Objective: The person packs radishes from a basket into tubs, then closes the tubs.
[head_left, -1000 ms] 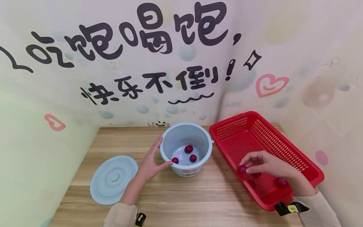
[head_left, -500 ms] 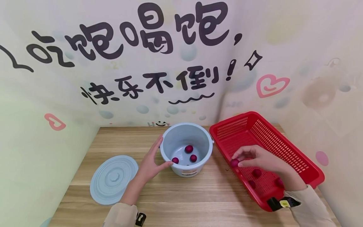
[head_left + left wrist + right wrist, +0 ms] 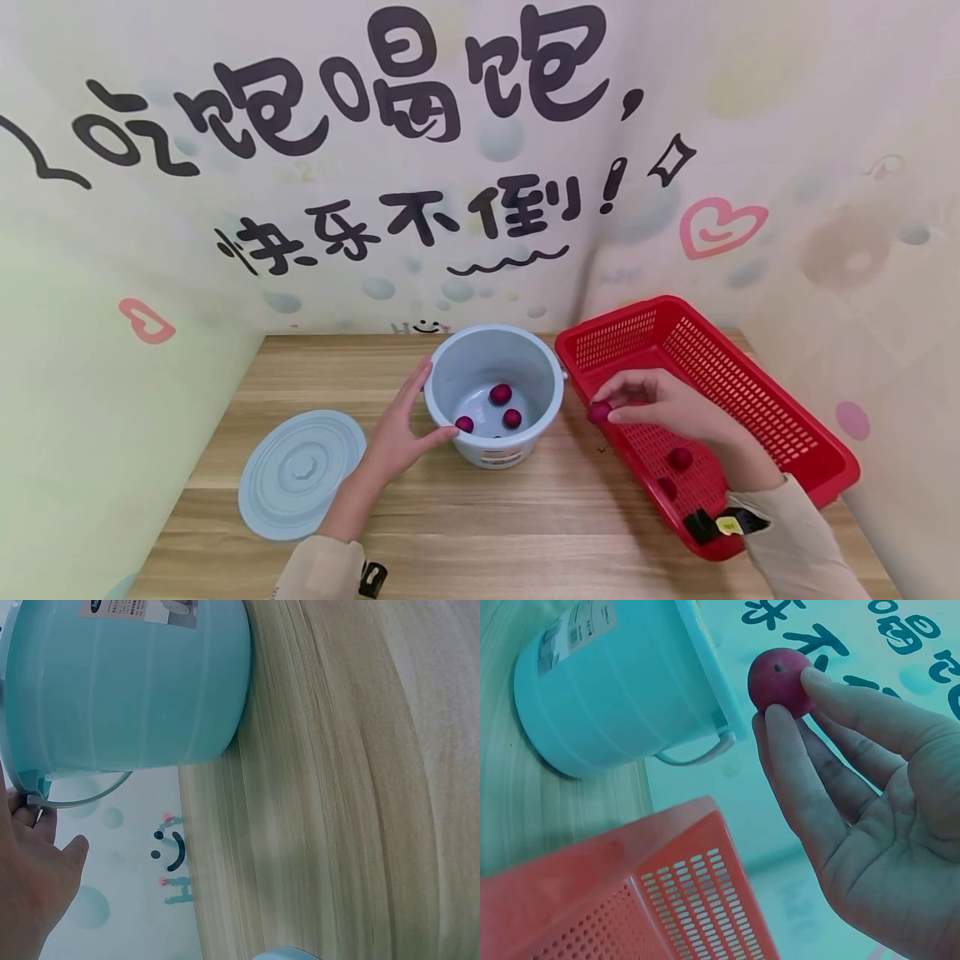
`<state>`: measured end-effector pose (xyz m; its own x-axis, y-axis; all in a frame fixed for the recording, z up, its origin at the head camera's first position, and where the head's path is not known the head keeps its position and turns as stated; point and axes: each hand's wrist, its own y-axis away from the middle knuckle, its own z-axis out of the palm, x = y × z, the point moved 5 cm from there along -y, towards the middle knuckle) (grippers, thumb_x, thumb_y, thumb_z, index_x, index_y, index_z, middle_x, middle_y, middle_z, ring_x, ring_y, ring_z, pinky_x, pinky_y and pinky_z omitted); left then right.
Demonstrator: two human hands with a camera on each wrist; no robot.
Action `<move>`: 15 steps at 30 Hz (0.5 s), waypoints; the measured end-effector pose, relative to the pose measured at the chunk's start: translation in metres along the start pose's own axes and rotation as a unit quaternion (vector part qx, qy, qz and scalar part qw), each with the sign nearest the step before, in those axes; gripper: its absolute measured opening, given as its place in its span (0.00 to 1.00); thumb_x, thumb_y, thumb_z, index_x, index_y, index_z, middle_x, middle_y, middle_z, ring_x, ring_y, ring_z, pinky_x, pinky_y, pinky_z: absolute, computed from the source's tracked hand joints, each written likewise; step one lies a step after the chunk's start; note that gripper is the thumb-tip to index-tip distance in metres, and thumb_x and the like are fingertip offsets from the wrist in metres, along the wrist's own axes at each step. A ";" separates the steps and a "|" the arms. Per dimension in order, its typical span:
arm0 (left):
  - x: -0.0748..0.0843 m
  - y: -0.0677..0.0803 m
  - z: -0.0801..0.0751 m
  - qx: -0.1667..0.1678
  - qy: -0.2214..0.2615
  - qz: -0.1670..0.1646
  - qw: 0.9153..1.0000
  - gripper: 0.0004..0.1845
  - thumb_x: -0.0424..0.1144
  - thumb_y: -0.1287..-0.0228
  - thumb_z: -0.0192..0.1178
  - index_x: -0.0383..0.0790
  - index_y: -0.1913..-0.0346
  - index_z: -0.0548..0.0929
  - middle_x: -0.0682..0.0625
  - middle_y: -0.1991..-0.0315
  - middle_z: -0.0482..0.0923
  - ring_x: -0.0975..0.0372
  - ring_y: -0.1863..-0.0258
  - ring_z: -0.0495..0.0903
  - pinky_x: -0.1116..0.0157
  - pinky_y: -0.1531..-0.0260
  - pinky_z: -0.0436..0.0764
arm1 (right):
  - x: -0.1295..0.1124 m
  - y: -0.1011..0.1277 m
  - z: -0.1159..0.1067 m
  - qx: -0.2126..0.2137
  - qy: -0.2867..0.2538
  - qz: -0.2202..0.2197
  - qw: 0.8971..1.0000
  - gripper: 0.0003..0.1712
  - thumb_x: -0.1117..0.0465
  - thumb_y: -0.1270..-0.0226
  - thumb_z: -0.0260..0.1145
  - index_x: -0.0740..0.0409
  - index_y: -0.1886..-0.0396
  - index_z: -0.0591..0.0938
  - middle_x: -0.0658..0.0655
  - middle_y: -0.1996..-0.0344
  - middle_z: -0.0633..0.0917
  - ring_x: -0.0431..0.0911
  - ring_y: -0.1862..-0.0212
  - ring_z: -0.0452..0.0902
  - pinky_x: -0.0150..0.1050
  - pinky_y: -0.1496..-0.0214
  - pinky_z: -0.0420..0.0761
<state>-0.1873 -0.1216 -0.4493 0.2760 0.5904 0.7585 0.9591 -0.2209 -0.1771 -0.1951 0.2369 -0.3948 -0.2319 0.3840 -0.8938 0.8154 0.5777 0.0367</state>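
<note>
Bucket [image 3: 491, 354]: pale blue, upright on the wood-grain table [image 3: 480, 525], mouth uncovered; label [image 3: 501, 456] on the near outside wall, thin handle [image 3: 88, 799] hanging at the side. At least three dark red fruits [image 3: 500, 394] lie inside, apart from one another.

Left hand [image 3: 401, 437]: against the bucket's left side, thumb and fingers spread; thumb tip at the near rim, fingertips farther round, beside the handle's joint.

Right hand [image 3: 667, 408]: well apart from the left; pinches one fruit [image 3: 599, 412] between thumb and fingertips. This fruit is held up at the basket's left rim, between basket and bucket, touching neither in the right wrist view.

Basket [image 3: 720, 375]: red, oblong, slotted walls, set at a slant just right of the bucket. Two loose fruits [image 3: 681, 458] show in its near half, under the right wrist's side.

Lid [image 3: 303, 471]: pale blue, round, flat on the table, left of the bucket and partly behind the left forearm.

Sleeves [image 3: 795, 533]: beige, a dark band [image 3: 731, 526] at each wrist.

Wall [image 3: 337, 304]: pale, with large black lettering and pink hearts.
</note>
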 end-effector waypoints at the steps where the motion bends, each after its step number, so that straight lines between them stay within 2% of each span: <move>1: 0.000 0.000 0.000 0.000 0.000 0.000 1.000 0.54 0.51 0.46 0.74 0.55 0.20 0.53 0.54 0.19 0.49 0.48 0.21 0.54 0.37 0.31 0.65 | -0.001 -0.001 0.000 0.001 -0.001 -0.001 1.000 0.15 0.63 0.35 0.70 0.56 0.49 0.84 0.56 0.57 0.88 0.45 0.56 0.84 0.35 0.53 0.87; 5: 0.000 0.000 0.000 0.001 0.004 0.002 1.000 0.54 0.48 0.46 0.75 0.54 0.20 0.53 0.54 0.19 0.49 0.48 0.21 0.54 0.37 0.31 0.65 | -0.005 -0.007 0.002 0.004 0.000 -0.005 1.000 0.14 0.63 0.36 0.70 0.55 0.50 0.84 0.55 0.58 0.89 0.48 0.56 0.85 0.34 0.53 0.87; 11: 0.000 0.000 0.000 0.000 0.002 0.000 1.000 0.54 0.54 0.46 0.74 0.55 0.20 0.53 0.54 0.19 0.50 0.48 0.21 0.54 0.37 0.31 0.65 | -0.011 -0.014 0.004 0.003 -0.010 -0.005 1.000 0.15 0.64 0.35 0.70 0.56 0.49 0.84 0.57 0.57 0.89 0.51 0.55 0.86 0.34 0.53 0.87; 15: 0.000 0.000 0.000 0.001 0.001 0.000 1.000 0.54 0.53 0.46 0.74 0.54 0.20 0.54 0.53 0.19 0.50 0.48 0.21 0.54 0.36 0.32 0.65 | -0.014 -0.017 0.005 0.007 -0.015 0.005 1.000 0.15 0.63 0.36 0.70 0.57 0.49 0.84 0.58 0.56 0.89 0.52 0.55 0.86 0.33 0.52 0.87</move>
<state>-0.1870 -0.1219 -0.4493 0.2767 0.5893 0.7590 0.9590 -0.2196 -0.1790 -0.2036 0.2182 -0.3854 -0.2074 0.3687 -0.9061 0.8255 0.5629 0.0401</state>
